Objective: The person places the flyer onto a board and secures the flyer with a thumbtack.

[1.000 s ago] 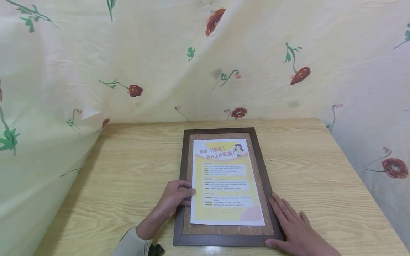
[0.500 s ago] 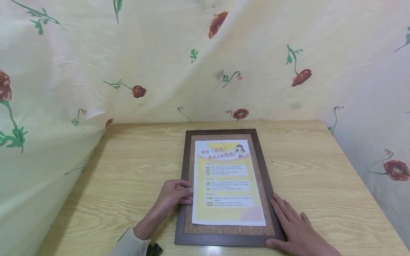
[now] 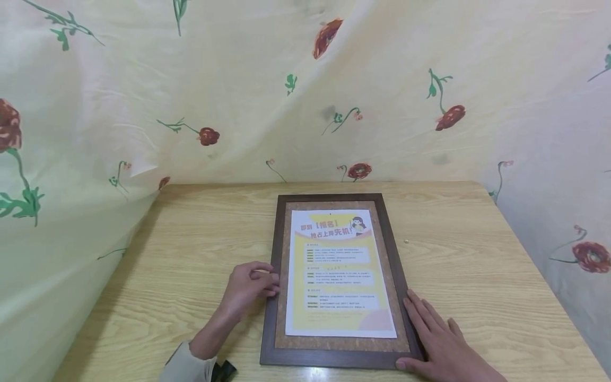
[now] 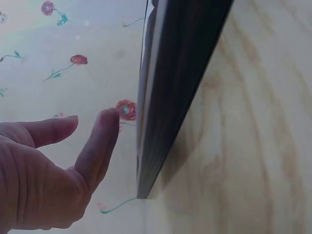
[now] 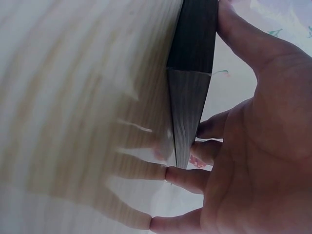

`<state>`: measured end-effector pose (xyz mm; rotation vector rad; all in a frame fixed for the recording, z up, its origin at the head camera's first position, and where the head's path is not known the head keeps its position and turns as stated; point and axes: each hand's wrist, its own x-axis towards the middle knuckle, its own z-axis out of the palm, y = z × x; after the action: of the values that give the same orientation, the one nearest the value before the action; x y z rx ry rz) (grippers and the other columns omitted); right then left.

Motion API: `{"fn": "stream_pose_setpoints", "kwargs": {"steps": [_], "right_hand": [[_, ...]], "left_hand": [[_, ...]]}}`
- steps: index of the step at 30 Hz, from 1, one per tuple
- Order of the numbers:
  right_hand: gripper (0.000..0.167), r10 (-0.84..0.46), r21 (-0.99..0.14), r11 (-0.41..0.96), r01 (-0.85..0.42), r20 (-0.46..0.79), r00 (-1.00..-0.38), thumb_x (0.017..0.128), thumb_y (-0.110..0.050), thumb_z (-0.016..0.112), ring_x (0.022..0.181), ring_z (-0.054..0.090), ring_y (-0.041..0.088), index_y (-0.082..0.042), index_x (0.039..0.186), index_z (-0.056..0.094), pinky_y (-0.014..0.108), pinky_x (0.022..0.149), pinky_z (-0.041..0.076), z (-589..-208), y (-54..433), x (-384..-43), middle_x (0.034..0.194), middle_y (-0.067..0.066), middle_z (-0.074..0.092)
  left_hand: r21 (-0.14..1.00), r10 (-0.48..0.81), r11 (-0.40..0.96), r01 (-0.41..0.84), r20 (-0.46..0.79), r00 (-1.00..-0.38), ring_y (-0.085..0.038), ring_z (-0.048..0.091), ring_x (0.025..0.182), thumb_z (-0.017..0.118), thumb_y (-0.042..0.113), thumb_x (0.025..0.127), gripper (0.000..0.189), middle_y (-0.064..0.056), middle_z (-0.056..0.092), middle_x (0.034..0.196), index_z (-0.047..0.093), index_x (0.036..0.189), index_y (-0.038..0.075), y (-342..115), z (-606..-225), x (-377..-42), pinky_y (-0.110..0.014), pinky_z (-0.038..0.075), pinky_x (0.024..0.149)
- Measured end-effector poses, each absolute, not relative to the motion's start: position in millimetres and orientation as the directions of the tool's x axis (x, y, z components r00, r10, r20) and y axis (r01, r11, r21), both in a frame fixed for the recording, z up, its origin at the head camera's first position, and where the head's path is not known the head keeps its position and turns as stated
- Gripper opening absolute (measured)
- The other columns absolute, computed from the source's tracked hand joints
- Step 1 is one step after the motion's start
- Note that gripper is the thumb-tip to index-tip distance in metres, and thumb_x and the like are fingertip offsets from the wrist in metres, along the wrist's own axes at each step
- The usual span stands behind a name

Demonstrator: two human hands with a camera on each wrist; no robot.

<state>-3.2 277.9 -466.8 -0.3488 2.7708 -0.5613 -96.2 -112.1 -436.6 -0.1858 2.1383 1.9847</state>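
A dark-framed cork board [image 3: 329, 344] lies flat on the table, its long sides running away from me. On its cork rests a yellow-and-white printed poster [image 3: 341, 276], with a tiny dark speck near the top edge. My left hand [image 3: 250, 284] hovers at the board's left side with loosely bent fingers. In the left wrist view, a gap separates its fingertips [image 4: 108, 117] from the frame, and nothing is between thumb and fingers. My right hand [image 3: 441, 339] rests at the near right corner, straight fingers along the side and thumb against the near edge.
The wood-grain table [image 3: 205, 228] extends on both sides of the board. A tiny pale round object [image 3: 406, 241] lies to the board's right. Flower-printed cloth [image 3: 248, 90] hangs behind and along the sides. Something black [image 3: 223, 370] sits by my left sleeve.
My left hand has come off the poster's left edge and moved left, away from the cork. The right hand stays at its corner. The view has shifted slightly.
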Motion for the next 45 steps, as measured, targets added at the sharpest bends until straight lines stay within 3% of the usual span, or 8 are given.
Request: {"fn": "stream_pose_setpoints", "kwargs": {"steps": [8,11,16,24,30,45], "right_hand": [[0.121,-0.285,-0.407,0.897,-0.172,-0.237,-0.929,0.072,-0.080,0.059,0.140,0.023,0.050,-0.001,0.155,0.022,0.083,0.090,0.020,-467.7,277.3,-3.8,0.162,0.015,0.013],[0.121,-0.285,-0.407,0.897,-0.172,-0.236,-0.929,0.072,-0.080,0.059,0.140,0.023,0.050,-0.001,0.155,0.022,0.083,0.091,0.021,-467.5,277.3,-3.5,0.163,0.015,0.013],[0.121,-0.282,-0.407,0.898,-0.168,-0.238,-0.929,0.072,-0.081,0.059,0.140,0.023,0.050,-0.001,0.155,0.022,0.083,0.091,0.020,-466.1,277.4,-3.8,0.163,0.015,0.013],[0.121,-0.280,-0.402,0.900,-0.169,-0.235,-0.931,0.072,-0.081,0.059,0.141,0.022,0.049,-0.002,0.155,0.022,0.083,0.091,0.020,-466.1,277.2,-3.7,0.163,0.014,0.013],[0.120,-0.281,-0.402,0.899,-0.174,-0.223,-0.934,0.073,-0.080,0.059,0.140,0.023,0.049,-0.002,0.155,0.023,0.083,0.091,0.020,-466.4,276.6,-3.4,0.162,0.014,0.014],[0.119,-0.276,-0.399,0.901,-0.170,-0.226,-0.934,0.073,-0.080,0.059,0.140,0.023,0.049,-0.002,0.156,0.021,0.083,0.091,0.020,-466.4,276.3,-2.8,0.162,0.014,0.014]], "left_hand": [[0.961,0.006,0.235,-0.147,-0.152,-0.988,-0.031,0.071,0.085,0.073,0.009,0.087,0.036,-0.019,0.072,0.094,0.063,0.116,-0.010,-117.3,-433.6,-90.8,-0.041,0.058,0.075],[0.935,0.004,0.340,-0.105,-0.113,-0.994,-0.032,0.068,0.096,0.075,0.013,0.086,0.039,-0.017,0.070,0.105,0.064,0.118,-0.007,-119.3,-436.2,-88.9,-0.043,0.056,0.081],[0.862,0.043,0.496,-0.107,-0.147,-0.988,-0.044,0.059,0.113,0.079,0.023,0.083,0.055,-0.024,0.060,0.128,0.059,0.130,0.000,-120.5,-439.4,-87.1,-0.054,0.052,0.087],[0.804,0.232,0.595,0.000,-0.172,-0.957,-0.050,0.019,0.142,0.086,0.028,0.074,0.093,-0.031,0.023,0.156,0.038,0.147,-0.005,-122.7,-446.0,-82.6,-0.068,0.020,0.108],[0.755,0.345,0.653,0.056,-0.231,-0.910,-0.051,0.005,0.145,0.092,0.043,0.061,0.123,-0.028,0.003,0.161,0.026,0.154,0.000,-119.3,-446.8,-74.9,-0.070,0.016,0.108],[0.696,0.466,0.696,0.177,-0.251,-0.848,-0.053,0.002,0.144,0.091,0.053,0.057,0.129,-0.025,0.002,0.162,0.023,0.157,0.008,-116.4,-448.1,-69.9,-0.071,0.014,0.109]]}}
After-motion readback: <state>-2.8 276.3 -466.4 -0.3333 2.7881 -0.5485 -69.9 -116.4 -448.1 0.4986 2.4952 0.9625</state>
